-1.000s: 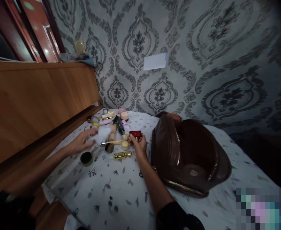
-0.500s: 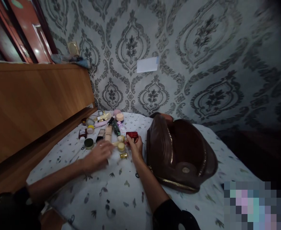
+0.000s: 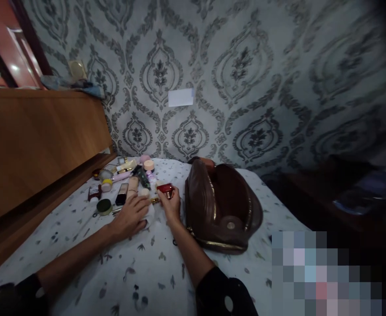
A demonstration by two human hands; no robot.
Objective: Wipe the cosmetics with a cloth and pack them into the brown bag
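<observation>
Hands [image 3: 131,216] [image 3: 171,204] among cosmetics [image 3: 133,185], labels [image 3: 95,192] unreadable

The bag [image 3: 224,210] is positioned on the sheet [image 3: 166,272], right of the cosmetics [image 3: 132,184]. An item [image 3: 165,188] is held in the right hand [image 3: 171,205] between them. A panel [image 3: 44,140] is located left of the cosmetics, a wall [image 3: 193,52] behind.

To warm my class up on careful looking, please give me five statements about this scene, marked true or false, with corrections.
1. The right hand holds a red item. True.
2. A brown bag sits on the patterned sheet. True.
3. The brown bag is zipped fully shut. False: it gapes open.
4. A white rectangle shows on the patterned wall. True.
5. The left hand is inside the brown bag. False: it is outside, over the sheet.
</observation>
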